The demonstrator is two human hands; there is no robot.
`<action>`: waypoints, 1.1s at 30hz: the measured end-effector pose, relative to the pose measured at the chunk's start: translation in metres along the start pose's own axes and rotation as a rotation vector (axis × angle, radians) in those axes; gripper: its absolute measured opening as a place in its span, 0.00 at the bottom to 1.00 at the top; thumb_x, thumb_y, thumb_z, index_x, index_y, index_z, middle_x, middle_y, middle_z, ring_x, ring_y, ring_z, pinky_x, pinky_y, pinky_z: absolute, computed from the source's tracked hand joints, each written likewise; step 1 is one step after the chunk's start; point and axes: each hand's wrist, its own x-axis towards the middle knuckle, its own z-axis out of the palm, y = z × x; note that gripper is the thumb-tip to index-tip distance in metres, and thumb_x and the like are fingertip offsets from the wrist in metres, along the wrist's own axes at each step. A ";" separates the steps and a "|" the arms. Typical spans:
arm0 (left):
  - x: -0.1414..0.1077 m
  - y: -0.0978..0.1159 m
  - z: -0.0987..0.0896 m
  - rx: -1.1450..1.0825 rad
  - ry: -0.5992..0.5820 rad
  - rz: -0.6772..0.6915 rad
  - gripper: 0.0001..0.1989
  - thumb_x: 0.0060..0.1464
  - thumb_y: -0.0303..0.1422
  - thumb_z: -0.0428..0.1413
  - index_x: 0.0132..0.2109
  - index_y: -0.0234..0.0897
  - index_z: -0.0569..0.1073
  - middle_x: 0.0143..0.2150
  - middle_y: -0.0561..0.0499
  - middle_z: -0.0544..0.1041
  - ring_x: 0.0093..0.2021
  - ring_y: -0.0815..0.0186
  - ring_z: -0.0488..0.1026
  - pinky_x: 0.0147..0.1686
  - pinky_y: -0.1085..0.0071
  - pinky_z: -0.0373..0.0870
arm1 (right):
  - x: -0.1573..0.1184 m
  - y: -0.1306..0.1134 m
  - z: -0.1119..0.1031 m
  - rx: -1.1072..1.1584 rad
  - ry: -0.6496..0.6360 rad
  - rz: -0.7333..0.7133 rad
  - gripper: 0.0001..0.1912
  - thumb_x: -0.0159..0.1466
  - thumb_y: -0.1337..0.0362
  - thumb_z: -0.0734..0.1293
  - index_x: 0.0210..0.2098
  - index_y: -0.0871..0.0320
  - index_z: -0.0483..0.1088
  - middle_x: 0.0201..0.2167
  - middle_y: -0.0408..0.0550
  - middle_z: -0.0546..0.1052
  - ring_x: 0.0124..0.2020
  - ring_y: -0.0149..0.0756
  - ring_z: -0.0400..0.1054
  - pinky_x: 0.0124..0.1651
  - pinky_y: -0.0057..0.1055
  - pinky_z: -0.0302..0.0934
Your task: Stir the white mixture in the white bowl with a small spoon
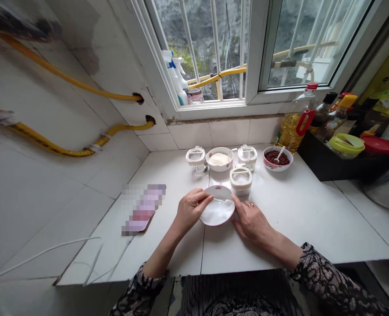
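A white bowl (218,215) with a pink rim and a flower mark stands on the counter in front of me, with white contents that look like powder or grains. My right hand (251,219), wearing a ring, grips the bowl's right side, thumb at the rim. Over the left rim, my left hand (190,206) pinches what appears to be a small white spoon (226,202), its far end across the bowl. Just behind the bowl sits a lidded clear jar (240,186) with white contents.
Behind stand a bowl of pale grains (219,160), two more lidded jars (196,159) (247,157) and a bowl of dark red beans (278,159) with a spoon. An oil bottle (291,129) and a black condiment box (329,160) are right. A blurred phone (144,210) with a cable lies left.
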 end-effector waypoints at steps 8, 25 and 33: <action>0.005 0.000 -0.005 -0.005 -0.008 -0.018 0.14 0.57 0.37 0.55 0.26 0.37 0.76 0.25 0.51 0.73 0.28 0.66 0.70 0.29 0.73 0.63 | 0.001 -0.001 -0.001 -0.011 0.004 0.001 0.40 0.65 0.68 0.61 0.70 0.70 0.37 0.42 0.60 0.76 0.39 0.49 0.68 0.42 0.44 0.68; 0.009 0.008 -0.006 -0.014 -0.101 -0.201 0.18 0.53 0.43 0.54 0.23 0.36 0.75 0.20 0.52 0.73 0.23 0.68 0.66 0.26 0.74 0.57 | 0.000 0.000 0.001 -0.013 -0.003 0.007 0.42 0.64 0.69 0.61 0.71 0.68 0.35 0.43 0.60 0.76 0.40 0.49 0.69 0.43 0.43 0.68; 0.010 0.009 -0.009 -0.204 -0.092 -0.257 0.21 0.50 0.47 0.55 0.21 0.35 0.73 0.17 0.54 0.67 0.20 0.71 0.60 0.22 0.75 0.54 | -0.001 0.000 0.002 0.008 0.002 0.006 0.42 0.64 0.68 0.62 0.71 0.69 0.37 0.43 0.60 0.76 0.41 0.49 0.69 0.44 0.44 0.68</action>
